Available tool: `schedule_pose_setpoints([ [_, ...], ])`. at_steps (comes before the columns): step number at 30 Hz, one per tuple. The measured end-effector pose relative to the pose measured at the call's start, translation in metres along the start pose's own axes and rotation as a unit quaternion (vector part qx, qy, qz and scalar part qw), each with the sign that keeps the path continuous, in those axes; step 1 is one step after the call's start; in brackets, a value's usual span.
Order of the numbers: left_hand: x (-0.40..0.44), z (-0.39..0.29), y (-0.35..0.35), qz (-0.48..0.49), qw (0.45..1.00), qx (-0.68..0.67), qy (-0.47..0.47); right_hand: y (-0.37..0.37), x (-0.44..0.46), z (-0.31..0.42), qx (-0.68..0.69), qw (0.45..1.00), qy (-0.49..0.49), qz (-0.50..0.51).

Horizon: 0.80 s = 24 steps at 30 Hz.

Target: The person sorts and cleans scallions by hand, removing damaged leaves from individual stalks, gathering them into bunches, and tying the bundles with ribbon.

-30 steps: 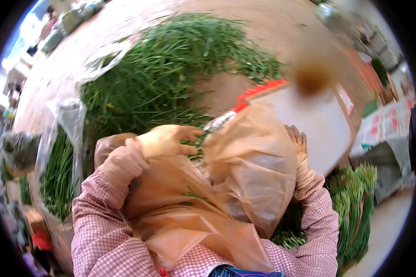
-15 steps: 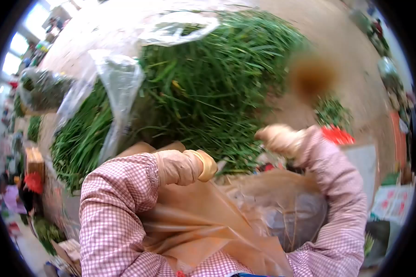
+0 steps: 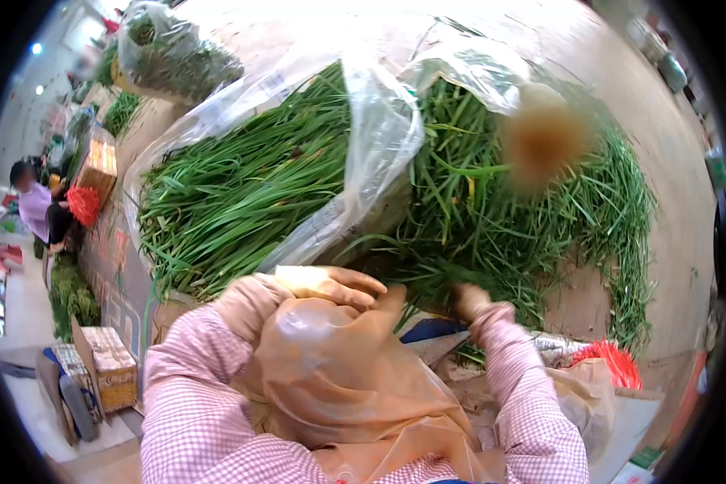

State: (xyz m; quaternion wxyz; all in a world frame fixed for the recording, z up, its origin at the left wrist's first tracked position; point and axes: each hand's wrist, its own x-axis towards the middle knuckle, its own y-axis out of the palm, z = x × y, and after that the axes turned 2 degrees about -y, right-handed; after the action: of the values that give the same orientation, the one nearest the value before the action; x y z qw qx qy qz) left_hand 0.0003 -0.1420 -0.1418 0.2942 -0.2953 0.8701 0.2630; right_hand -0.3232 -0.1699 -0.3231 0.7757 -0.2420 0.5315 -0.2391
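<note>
At the near edge of greens (image 3: 484, 230): right hand (image 3: 471, 301) blurred, grip unclear.
Left hand (image 3: 331, 285) lies open over the apron (image 3: 355, 363); light handling should spare the greens.

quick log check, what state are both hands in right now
Left hand: open, fingers loosely extended by the brown plastic, nothing seen in it.
Right hand: at the green stalks, blurred; its grip cannot be told.
</note>
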Motion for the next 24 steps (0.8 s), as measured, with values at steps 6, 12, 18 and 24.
schedule_pose_setpoints([
  [6, -0.005, 0.051, 0.033, -0.089, 0.951, -0.285, 0.079, -0.109, 0.001, -0.022, -0.03, 0.996, 0.034, 0.076],
  [12, -0.051, 0.08, 0.055, -0.219, 0.887, -0.32, 0.251, -0.154, -0.087, 0.13, 0.317, 0.92, -0.225, 0.052],
  [18, -0.14, 0.085, 0.077, -0.593, 0.703, -0.081, 0.385, -0.162, -0.074, 0.278, 0.266, 0.826, -0.481, -0.126],
  [24, -0.195, 0.075, 0.026, -0.767, 0.462, 0.385, 0.223, -0.154, -0.012, 0.384, 0.07, 0.762, -0.581, -0.278],
])
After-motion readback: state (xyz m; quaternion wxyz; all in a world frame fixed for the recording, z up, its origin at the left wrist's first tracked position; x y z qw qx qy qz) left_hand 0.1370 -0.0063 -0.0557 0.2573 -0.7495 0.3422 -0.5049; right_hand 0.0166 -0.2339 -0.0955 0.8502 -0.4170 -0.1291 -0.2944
